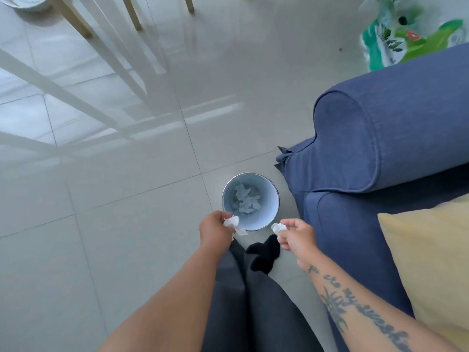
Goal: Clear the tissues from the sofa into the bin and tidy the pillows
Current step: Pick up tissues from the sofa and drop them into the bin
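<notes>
Head view — left grip point(215, 231) pinches a crumpled tissue point(232, 222), right grip point(295, 237) a second tissue point(278, 227) — both near the bin point(267, 212).

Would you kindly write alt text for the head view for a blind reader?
A person's left hand pinches a crumpled tissue, the right hand another tissue, by the rim of a round bin holding tissues, on tiled floor beside a blue sofa with a yellow pillow.

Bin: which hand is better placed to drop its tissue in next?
Left, probably: the left hand holds a tissue over the bin rim; the right hand holds a wad just outside it.
</notes>
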